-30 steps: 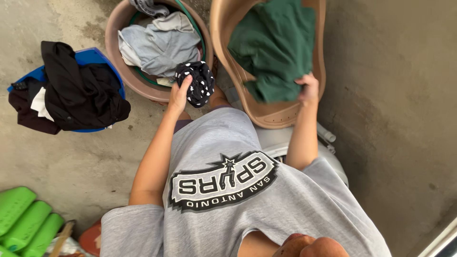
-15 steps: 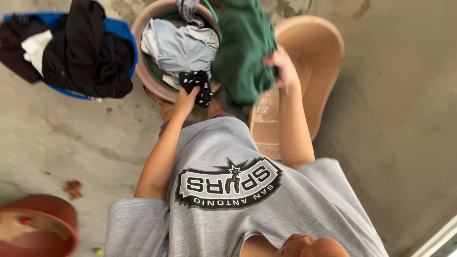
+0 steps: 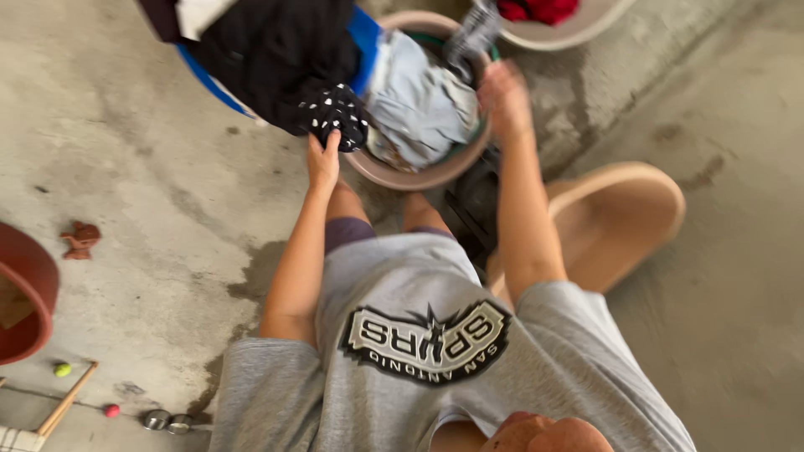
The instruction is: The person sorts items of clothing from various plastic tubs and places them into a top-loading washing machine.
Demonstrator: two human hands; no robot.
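A bare, stained concrete floor (image 3: pixel 151 192) carries everything. At twelve o'clock stands a round brown basin (image 3: pixel 419 177) of clothes, with a blue tub (image 3: pixel 365 33) touching it at eleven and a pale basin (image 3: pixel 578 32) at one. A tan tub (image 3: pixel 624 213) lies at three. A red-brown bowl (image 3: pixel 25 293) sits at nine, and small balls (image 3: pixel 62 369) and a stick (image 3: pixel 67 400) at eight.

The person wears a loose, light grey short-sleeved T-shirt (image 3: pixel 435 368) with a large black-and-white printed emblem (image 3: pixel 427 341) across the chest, lettered and topped by a small star shape. Dark purple shorts (image 3: pixel 347 232) show just below the shirt's hem. Both forearms are bare, with no watch or jewellery visible.
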